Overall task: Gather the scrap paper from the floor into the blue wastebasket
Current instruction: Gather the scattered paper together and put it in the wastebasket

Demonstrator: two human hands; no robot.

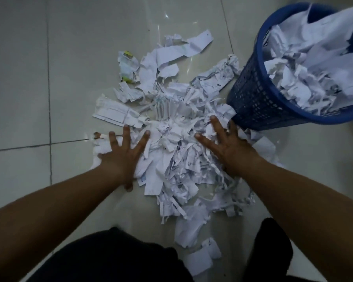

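Both hands press flat on the scrap paper (177, 143), left hand (121, 157) and right hand (230, 147) with fingers spread wide (gripping nothing). Paper heaps between them on the floor (49, 78); the blue wastebasket (257, 98), already paper-filled, stands just beyond the right fingertips.

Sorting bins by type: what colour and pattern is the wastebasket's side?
Blue, with a perforated grid wall on the wastebasket, seen in the head view.

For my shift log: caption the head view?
Both hands spread flat on floor paper scraps beside the nearly full blue wastebasket.
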